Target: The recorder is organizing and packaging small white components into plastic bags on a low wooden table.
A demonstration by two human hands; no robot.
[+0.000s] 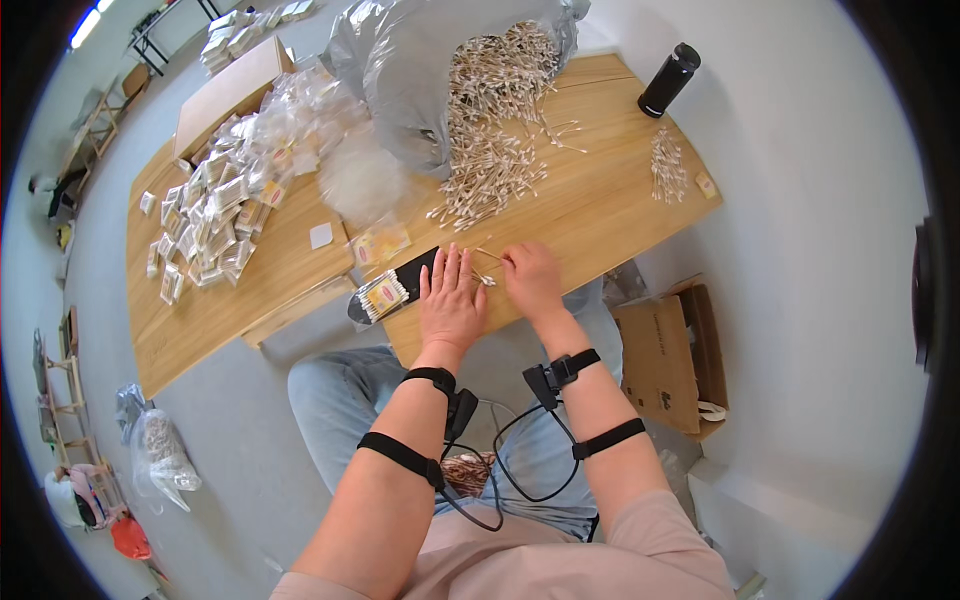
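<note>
My left hand [453, 300] lies flat with its fingers stretched out, over the end of a black flat holder [420, 270]. On the holder's other end is a clear packet of cotton swabs [382, 296] with a yellow label. Just right of it, my right hand [533, 277] is closed in a pinch on a thin cotton swab [489, 254]. A few swab tips [485, 280] show between the two hands. Beyond them a big heap of loose cotton swabs [490, 170] spills from a grey plastic bag [405, 90].
Filled packets [210, 225] are piled at left beside clear bags [300, 120] and a cardboard box [230, 95]. A black bottle [670, 80] and a small swab group [668, 168] stand at right. An open carton [660, 350] is below the wooden table [590, 215].
</note>
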